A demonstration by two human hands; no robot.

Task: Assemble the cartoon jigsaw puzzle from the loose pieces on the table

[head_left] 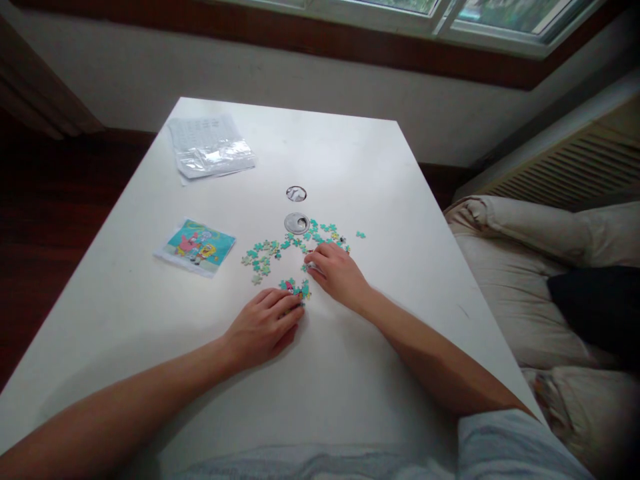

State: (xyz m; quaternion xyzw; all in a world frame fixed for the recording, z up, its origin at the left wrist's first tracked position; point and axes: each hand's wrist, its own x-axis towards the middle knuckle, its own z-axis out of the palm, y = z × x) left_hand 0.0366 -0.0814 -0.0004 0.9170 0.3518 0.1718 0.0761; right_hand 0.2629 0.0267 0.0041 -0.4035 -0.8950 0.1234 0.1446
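Puzzle pieces (pixel 263 256) lay mostly loose on the table (pixel 320 380); from my end, only one small cluster (pixel 295 287) looked gathered, against my half-curled left hand (pixel 270 319). My right hand (pixel 336 269) bent inward; I couldn't tell either's grip.

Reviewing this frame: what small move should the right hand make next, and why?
Probably draw the bare right hand toward the small cluster of teal and pink jigsaw pieces. The bare left hand touches that cluster, perhaps steadying it, while the right hand is curled low beside the loose, scattered teal-green pieces, with a pale bit under its fingers, too unclear to name.
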